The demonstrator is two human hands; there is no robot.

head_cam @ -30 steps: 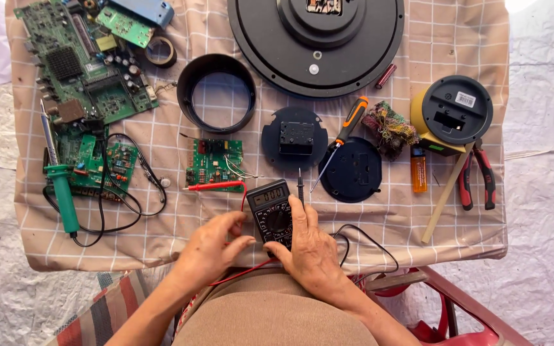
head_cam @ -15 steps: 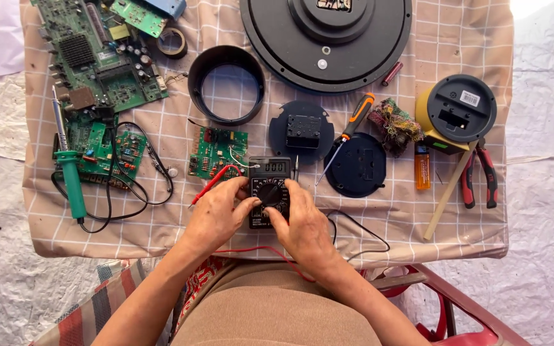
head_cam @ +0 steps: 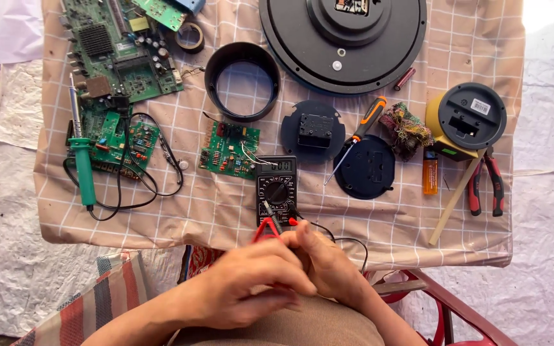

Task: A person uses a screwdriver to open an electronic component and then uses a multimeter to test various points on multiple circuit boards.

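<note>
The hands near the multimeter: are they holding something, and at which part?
Both hands, left hand and right hand, grip the red and black test probes by their handles, below the multimeter.

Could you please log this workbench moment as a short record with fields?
surface: checked beige cloth
left hand: holds red probe
right hand: against the left hand, by the black lead
meter: black multimeter, flat on cloth, just beyond the hands
left of meter: small green circuit board
right of meter: orange-handled screwdriver
far left: green soldering iron
</note>
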